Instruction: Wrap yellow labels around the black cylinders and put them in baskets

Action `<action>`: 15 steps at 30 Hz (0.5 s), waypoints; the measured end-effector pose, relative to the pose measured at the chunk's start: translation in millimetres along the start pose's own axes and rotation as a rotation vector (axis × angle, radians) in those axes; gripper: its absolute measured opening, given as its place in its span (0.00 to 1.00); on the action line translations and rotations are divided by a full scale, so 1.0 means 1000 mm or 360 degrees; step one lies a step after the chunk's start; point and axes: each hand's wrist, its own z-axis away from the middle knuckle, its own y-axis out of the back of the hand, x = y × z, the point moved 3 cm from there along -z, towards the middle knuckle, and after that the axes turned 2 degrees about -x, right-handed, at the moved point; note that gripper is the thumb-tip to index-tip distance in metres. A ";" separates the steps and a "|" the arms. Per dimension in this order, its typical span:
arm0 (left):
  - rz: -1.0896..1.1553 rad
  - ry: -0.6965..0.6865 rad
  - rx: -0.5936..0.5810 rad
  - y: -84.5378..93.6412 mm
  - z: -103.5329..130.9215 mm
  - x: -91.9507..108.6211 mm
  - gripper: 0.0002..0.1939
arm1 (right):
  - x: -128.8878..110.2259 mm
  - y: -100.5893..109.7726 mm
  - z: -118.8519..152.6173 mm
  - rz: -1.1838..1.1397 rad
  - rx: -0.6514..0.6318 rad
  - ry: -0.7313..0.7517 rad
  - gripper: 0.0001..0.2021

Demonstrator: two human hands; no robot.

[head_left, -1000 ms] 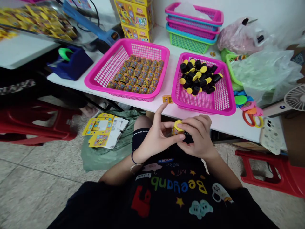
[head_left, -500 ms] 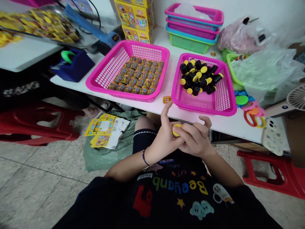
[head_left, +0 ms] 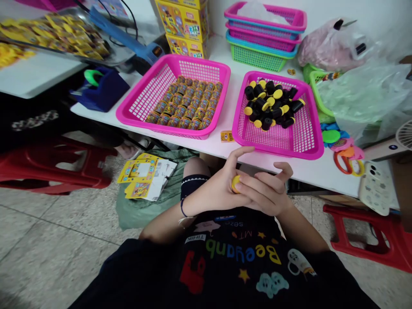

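Observation:
A small piece with a yellow lid sits between my two hands, above my lap; its body is hidden by the fingers. My left hand is wrapped round it, index finger stretched toward the table. From the other side, the fingers of my right hand press on the piece, with the index finger raised. Just beyond the hands, a pink basket holds several black containers with yellow lids. Another pink basket, to the left, holds rows of wrapped containers. A small yellow wrapper lies between the baskets.
Stacked baskets and yellow boxes stand at the back. A blue tape dispenser is at the left. Plastic bags, a phone and a fan are at the right. Red stools flank the table.
My left hand has turned slightly and its index finger reaches further right. The fingers of my right hand are straighter, and the yellow lid is tilted more to its side.

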 end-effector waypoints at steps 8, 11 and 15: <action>-0.0433 -0.0186 0.0244 0.013 0.000 0.009 0.26 | -0.001 0.004 -0.012 0.0294 0.0448 0.0210 0.24; -0.0738 -0.0163 0.0352 0.033 -0.006 0.024 0.12 | 0.004 0.006 -0.013 0.0378 0.0458 0.0065 0.27; -0.1323 -0.0117 0.0503 0.095 -0.035 0.050 0.12 | 0.010 0.019 0.000 0.0452 0.0573 -0.0065 0.19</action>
